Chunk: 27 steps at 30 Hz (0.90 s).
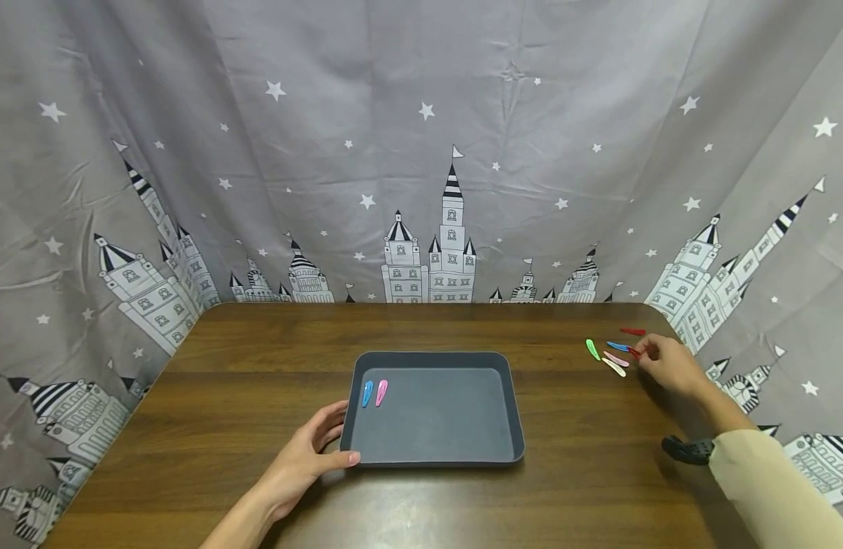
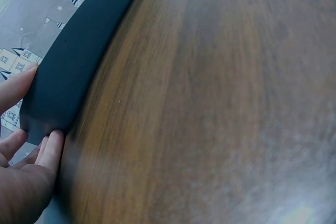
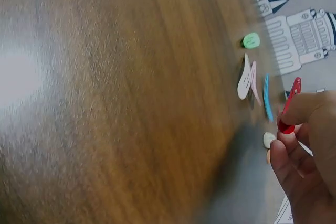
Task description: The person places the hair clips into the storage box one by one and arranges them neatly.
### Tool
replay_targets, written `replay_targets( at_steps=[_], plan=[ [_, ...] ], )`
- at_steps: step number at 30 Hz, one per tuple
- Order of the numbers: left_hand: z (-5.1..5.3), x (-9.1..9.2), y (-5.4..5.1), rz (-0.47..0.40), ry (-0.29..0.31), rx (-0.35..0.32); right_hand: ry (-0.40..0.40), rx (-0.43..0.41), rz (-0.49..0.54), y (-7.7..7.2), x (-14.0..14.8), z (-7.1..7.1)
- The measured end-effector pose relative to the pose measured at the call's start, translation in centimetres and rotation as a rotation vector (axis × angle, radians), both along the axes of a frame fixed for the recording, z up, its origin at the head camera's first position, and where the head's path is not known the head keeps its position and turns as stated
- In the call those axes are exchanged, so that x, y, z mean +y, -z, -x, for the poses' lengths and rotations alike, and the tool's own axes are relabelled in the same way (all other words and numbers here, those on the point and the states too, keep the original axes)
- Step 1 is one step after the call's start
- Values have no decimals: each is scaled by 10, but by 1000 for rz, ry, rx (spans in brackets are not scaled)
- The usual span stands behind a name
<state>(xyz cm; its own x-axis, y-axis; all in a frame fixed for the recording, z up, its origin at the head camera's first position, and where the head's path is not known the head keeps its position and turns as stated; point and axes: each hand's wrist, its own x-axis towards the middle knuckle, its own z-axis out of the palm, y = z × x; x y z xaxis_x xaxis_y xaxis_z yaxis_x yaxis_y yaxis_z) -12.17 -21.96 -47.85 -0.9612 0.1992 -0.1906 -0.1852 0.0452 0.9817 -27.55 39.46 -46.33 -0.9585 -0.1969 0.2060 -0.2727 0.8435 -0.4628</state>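
Observation:
A grey rectangular tray (image 1: 435, 462) lies on the wooden table, with a blue hair clip (image 1: 368, 393) and a pink hair clip (image 1: 381, 393) side by side at its left. My left hand (image 1: 307, 457) holds the tray's front left corner, thumb on the front side and fingers along the left wall (image 2: 68, 61). At the far right, my right hand (image 1: 671, 364) pinches a red hair clip (image 3: 291, 103) between thumb and fingers. Beside that hand lie a blue clip (image 1: 617, 346), a pink clip (image 1: 616, 359), a pale yellow clip (image 1: 614, 367) and a green clip (image 1: 593, 349).
Another red clip (image 1: 632, 331) lies behind the right hand, near the table's back right edge. A grey curtain (image 1: 421, 152) printed with castles and stars hangs behind the table (image 1: 270, 335). A black strap-like object (image 1: 689, 450) sits by the right wrist.

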Motion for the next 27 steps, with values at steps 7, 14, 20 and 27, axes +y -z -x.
replay_targets(
  at_steps=[7,14,20,27],
  plan=[
    [-1,0,-1,3,-5,0,-13,7,34,-12,-16,0],
    [-1,0,0,11,-5,-2,-32,-19,87,-19,-35,2],
    [0,0,0,2,-4,-3,-70,-67,124,-26,-53,5],
    [0,-1,1,-3,1,-2,-193,-96,157,-35,-78,8]
  ],
)
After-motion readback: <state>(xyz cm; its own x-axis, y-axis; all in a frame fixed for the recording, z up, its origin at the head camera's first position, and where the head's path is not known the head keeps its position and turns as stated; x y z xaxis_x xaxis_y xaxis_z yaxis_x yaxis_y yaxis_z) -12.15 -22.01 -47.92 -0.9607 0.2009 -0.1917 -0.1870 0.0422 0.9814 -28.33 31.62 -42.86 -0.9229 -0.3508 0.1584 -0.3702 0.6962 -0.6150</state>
